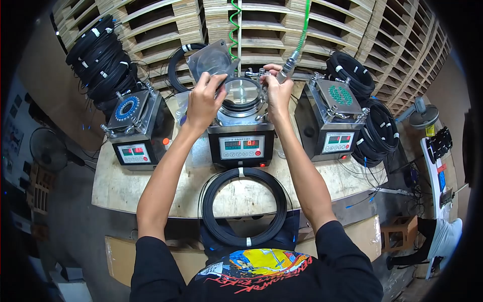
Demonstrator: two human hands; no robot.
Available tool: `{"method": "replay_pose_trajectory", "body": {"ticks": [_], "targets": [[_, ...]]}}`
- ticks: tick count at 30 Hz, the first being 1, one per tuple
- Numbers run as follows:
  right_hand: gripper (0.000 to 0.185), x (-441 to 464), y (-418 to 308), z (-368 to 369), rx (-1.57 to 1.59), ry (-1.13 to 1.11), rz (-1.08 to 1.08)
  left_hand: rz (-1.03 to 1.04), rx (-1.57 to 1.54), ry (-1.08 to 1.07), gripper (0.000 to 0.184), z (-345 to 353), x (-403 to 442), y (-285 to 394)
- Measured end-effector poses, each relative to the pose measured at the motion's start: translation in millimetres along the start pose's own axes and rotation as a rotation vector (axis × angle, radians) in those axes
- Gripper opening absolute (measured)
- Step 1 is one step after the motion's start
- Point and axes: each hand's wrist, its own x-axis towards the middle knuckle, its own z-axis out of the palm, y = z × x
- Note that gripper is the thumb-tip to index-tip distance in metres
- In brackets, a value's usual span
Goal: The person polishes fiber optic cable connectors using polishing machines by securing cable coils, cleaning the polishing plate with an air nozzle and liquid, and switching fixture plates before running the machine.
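My left hand is closed on the edge of a square metal plate with a round centre, which is tilted up above the middle machine. My right hand grips an air blow gun, from which a green coiled hose runs upward. Between my hands is the middle machine's round opening with a dark ring. Its front display is lit with red digits. A coil of black cable lies in front of this machine, over the table's near edge and my lap.
Similar machines stand at left and right, with blue and green round parts on top. Stacked black cable coils rise at the back left; more coils sit at right. Wooden pallets line the back. A person is at far right.
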Motion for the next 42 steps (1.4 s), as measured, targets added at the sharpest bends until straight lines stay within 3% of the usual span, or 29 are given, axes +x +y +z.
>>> {"method": "replay_pose_trajectory", "body": {"ticks": [4, 6, 7, 8, 11, 20, 28, 30, 32, 33, 34, 38, 42], "targets": [[0.028, 11, -1, -14, 0.013, 0.025, -0.021, 0.069, 0.073, -0.161, 0.027, -4, 8, 8], [0.03, 16, -5, -26, 0.032, -0.001, 0.005, 0.17, 0.213, -0.387, 0.023, -1, 12, 10], [0.031, 18, -10, -32, 0.037, -0.027, 0.02, 0.118, 0.22, -0.542, 0.022, -1, 15, 14], [0.034, 21, -15, -37, 0.046, -0.058, 0.046, 0.12, 0.221, -0.542, 0.022, 1, 15, 9], [0.029, 26, -20, -55, 0.093, -0.087, 0.088, 0.137, -0.081, -0.789, 0.031, 17, 9, -21], [0.04, 36, -19, -80, 0.011, -0.262, 0.179, 0.068, -0.131, -0.873, 0.035, 37, 19, -40], [0.038, 81, -23, -53, -0.067, -0.386, 0.215, 0.035, -0.002, -0.749, 0.029, 38, 17, -32], [0.029, 115, -14, -40, -0.487, -0.582, 0.01, 0.024, -0.027, -0.734, 0.027, 38, 16, -32], [0.033, 149, -4, -27, -0.785, -0.648, -0.093, 0.019, -0.05, -0.717, 0.026, 38, 14, -33], [0.046, 166, 4, -22, -0.923, -0.618, -0.189, 0.008, -0.08, -0.699, 0.026, 38, 12, -35], [0.051, 171, -3, -12, -1.036, -0.556, -0.082, 0.0, -0.109, -0.681, 0.025, 40, 10, -37], [0.045, 192, 21, 9, -0.922, -0.399, -0.076, 0.0, -0.114, -0.623, 0.029, 42, 8, -41], [0.04, 205, 71, 7, -0.862, -0.326, -0.206, -0.068, -0.196, -0.66, 0.032, 39, 12, -38]]}}
